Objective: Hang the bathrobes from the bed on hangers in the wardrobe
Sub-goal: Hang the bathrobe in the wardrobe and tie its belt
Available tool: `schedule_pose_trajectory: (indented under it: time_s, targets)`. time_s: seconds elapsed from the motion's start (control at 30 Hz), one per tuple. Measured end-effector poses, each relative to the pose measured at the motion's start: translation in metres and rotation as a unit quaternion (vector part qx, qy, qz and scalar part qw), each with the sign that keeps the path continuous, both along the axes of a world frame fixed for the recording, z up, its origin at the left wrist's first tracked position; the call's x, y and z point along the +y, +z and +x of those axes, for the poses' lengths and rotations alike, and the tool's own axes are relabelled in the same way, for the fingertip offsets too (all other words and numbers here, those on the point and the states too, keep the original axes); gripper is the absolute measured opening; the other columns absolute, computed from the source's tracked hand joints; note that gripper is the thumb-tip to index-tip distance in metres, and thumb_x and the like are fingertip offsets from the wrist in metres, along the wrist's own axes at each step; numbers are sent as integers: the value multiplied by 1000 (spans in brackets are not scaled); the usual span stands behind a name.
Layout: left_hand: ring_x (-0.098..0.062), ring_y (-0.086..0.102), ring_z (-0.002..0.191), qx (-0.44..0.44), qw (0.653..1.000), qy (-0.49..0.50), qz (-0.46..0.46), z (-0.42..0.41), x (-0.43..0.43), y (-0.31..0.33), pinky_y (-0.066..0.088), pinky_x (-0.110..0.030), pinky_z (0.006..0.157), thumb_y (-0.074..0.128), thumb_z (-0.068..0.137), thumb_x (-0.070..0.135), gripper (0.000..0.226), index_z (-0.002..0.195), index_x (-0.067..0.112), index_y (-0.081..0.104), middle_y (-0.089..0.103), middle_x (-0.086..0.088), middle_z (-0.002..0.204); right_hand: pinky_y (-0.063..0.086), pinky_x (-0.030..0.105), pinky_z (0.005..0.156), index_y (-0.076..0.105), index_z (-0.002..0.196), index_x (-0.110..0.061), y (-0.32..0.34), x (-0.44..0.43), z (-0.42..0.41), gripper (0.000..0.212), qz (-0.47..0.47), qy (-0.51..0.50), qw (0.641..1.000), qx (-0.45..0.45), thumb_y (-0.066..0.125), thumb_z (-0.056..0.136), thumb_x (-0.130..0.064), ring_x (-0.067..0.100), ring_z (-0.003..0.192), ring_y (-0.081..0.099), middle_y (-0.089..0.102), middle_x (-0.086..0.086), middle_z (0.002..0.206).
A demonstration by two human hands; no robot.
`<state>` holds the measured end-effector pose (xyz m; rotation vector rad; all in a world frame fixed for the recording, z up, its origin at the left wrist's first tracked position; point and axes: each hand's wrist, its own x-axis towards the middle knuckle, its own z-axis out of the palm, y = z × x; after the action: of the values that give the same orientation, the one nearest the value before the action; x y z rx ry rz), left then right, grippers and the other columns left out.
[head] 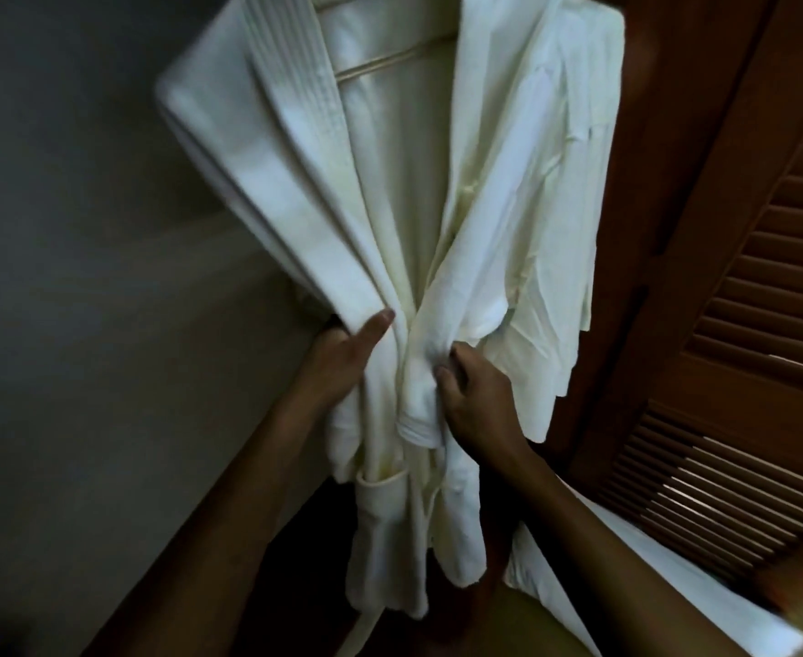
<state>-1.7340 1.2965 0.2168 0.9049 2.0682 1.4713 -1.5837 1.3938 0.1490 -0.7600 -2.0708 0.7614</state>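
Here, at the wardrobe: a person stands close before a white bathrobe (pixel 404 206), both bare arms reaching up to its front.
Bathrobe: it hangs open-fronted on a pale hanger (pixel 380 64), whose bar shows across the neck opening. The hanger's top lies outside the frame.
Setting: the robe hangs between a grey wall (pixel 82 230) on one side and the louvred wooden wardrobe door (pixel 721 324) on the other.
Left hand (pixel 342 358): clamped on the edge of the wall-side front panel, at the lower end of the ribbed collar (pixel 290 73). The thumb (pixel 380 321) lies straight on the outer face, and the fingers are hidden behind the cloth.
Right hand (pixel 480 400): its fingers (pixel 444 372) are curled in tight, bunching a fold of the door-side front panel, with the back of the hand toward the onlooker.
Between the hands: the two panels are drawn close together at waist height, with only a narrow gap left.
Lower robe: a patch pocket (pixel 383 505) sits below the left hand, and a narrow belt (pixel 366 628) trails down past the hem.
Lower right: white cloth (pixel 650 576) lies by the foot of the door, behind the right forearm. In the blur it may be bedding or a second robe, and the view does not settle which.
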Motion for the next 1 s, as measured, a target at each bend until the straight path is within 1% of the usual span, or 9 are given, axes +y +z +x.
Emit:
schedule_pose_trajectory:
  time_s: [0.1,0.3,0.4,0.5,0.63,0.73,0.83,0.9,1.0]
  targets:
    - [-20,49,137,26,998,-50,-31,13,-4,11,29,-17,96,49,99,59,64,140,12,60,58,-10,143,39,31,76,50,96,-20,8,-9,-2,12,5,66,998,-1,61,95,-25,11,86,52,55,-7,93]
    - [-11,55,130,-12,984,-141,-106,25,-3,35,38,-30,110,49,72,94,86,129,34,69,59,15,137,40,26,99,41,145,-23,10,-25,-15,108,-26,14,995,-93,65,60,-86,12,121,46,48,-5,126]
    - [-10,62,124,-17,970,-223,-90,31,-2,44,37,-39,117,55,58,98,71,94,42,79,70,9,127,43,27,89,45,140,-23,14,-22,-15,86,-28,-34,997,-64,69,70,-67,17,117,52,53,-3,124]
    - [-8,61,124,-2,971,-233,-57,23,-10,47,38,-35,117,63,81,73,47,98,31,76,71,6,126,40,26,74,61,115,-19,20,-5,7,45,-2,-27,999,-45,76,78,-41,20,100,62,64,-5,104]
    - [4,66,92,52,980,-194,-1,-3,-25,13,49,-22,91,67,96,15,18,113,15,72,74,7,103,50,32,76,70,116,-27,27,17,38,45,-30,27,999,-27,78,75,-44,9,95,68,73,-10,99]
    - [-10,67,86,18,999,-22,39,-18,-21,-49,50,-24,77,68,88,19,21,108,17,73,75,-3,99,56,37,83,72,120,-35,32,31,54,49,-47,58,997,-14,79,72,-43,1,98,69,75,-16,102]
    - [-12,67,91,-41,997,-38,-44,-8,-16,-111,51,-15,71,66,92,20,15,103,30,69,71,5,98,56,48,91,75,118,-30,39,43,65,46,-83,89,992,18,81,72,-32,7,101,70,77,-11,105]
    - [-19,60,117,-75,987,-98,-101,4,-4,-141,53,-21,89,73,92,21,36,122,36,62,62,8,120,55,52,95,76,116,-29,43,47,71,43,-103,100,989,34,82,74,-22,13,104,70,77,-7,106]
    - [-28,44,141,-95,978,-133,-130,23,20,-175,42,-35,111,94,53,60,128,152,1,40,47,-12,149,55,50,98,75,119,-20,47,47,76,44,-118,118,985,43,81,78,-3,17,108,70,77,-3,108]
